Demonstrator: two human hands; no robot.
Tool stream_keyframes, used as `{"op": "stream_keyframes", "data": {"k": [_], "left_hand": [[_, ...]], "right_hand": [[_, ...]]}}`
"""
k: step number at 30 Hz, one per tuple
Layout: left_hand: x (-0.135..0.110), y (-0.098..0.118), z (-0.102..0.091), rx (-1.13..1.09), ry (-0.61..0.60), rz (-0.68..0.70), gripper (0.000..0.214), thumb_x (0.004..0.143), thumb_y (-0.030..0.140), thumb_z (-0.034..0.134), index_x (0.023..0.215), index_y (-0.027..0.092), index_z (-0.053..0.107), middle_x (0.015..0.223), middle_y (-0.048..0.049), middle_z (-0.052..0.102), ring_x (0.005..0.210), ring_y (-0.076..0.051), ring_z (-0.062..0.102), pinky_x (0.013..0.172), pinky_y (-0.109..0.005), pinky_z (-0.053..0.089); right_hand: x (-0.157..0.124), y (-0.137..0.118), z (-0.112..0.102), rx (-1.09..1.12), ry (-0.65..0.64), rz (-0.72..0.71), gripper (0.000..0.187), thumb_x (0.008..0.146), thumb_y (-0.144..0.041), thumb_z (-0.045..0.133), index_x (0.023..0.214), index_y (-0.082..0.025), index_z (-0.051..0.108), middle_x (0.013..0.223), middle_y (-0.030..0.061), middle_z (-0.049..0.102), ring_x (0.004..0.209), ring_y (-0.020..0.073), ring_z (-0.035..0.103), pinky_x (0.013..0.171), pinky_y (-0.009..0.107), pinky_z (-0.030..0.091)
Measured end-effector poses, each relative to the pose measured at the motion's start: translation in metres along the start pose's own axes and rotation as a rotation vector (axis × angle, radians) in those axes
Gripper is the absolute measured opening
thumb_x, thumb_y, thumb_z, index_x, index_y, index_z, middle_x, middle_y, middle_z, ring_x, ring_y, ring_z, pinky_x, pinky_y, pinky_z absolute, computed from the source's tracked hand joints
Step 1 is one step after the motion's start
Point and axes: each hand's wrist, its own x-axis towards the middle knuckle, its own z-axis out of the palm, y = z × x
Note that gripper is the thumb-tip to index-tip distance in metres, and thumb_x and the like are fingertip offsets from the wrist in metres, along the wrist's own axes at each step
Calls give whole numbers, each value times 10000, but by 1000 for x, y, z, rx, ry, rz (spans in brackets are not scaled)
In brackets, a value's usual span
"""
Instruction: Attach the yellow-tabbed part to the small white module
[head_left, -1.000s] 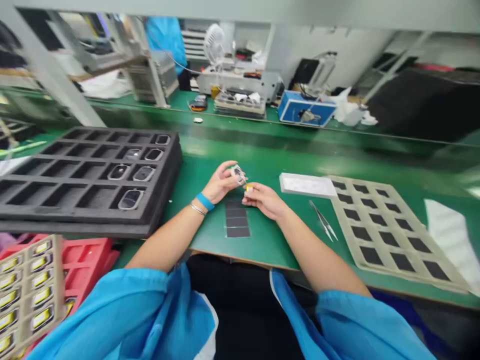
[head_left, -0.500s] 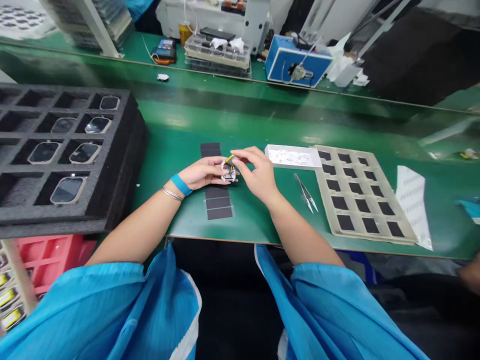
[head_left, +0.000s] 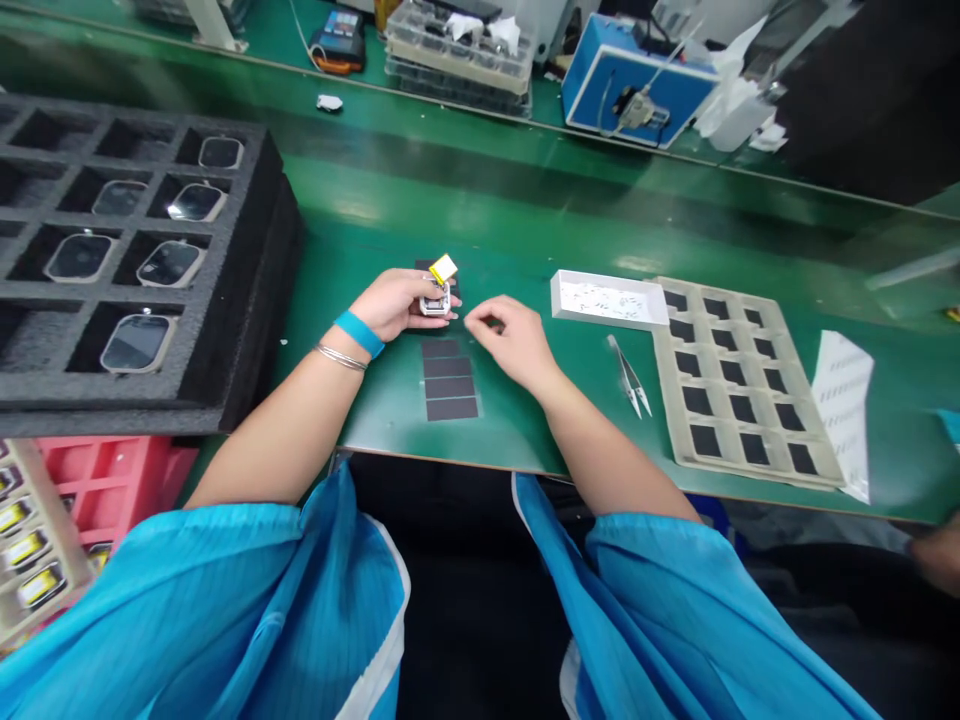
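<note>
Green tabletop (head_left: 382, 425) carries a dark foam tray (head_left: 234, 240) with watches (head_left: 171, 264) in some pockets, a beige tray (head_left: 757, 474) of black pieces (head_left: 742, 408) and, at the latter's left edge, a white box (head_left: 609, 321) of tiny bits (head_left: 600, 302). The right hand (head_left: 514, 345) has drawn aside since half a second ago, thumb and fingertips together, contents unclear. Over black strips (head_left: 450, 386), the left hand (head_left: 391, 305) clamps a small watch case (head_left: 435, 304), its yellow battery (head_left: 444, 268) now poking up free of the right hand.

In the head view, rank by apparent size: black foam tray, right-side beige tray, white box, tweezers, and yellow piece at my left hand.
Largest to smallest:
Black foam tray
Beige tray
White box
Tweezers
Yellow piece
</note>
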Motion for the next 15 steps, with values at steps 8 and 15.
{"op": "stream_keyframes", "data": {"k": [8,15], "left_hand": [[4,-2,-6,73,-120,-157,181,637,81,735,802,99,665,812,-109,709,799,-215,691,936,-507,535],[5,-3,-5,57,-135,-143,188,627,78,739,800,96,667,793,-103,709,781,-207,691,930,-493,542]], "right_hand": [[-8,-2,9,-286,-168,-97,79,816,-164,635,828,-180,711,997,88,640,938,228,584,925,423,463],[-1,8,17,-187,-126,15,29,774,-192,701,759,-173,685,971,75,592,936,220,557,914,417,457]]}}
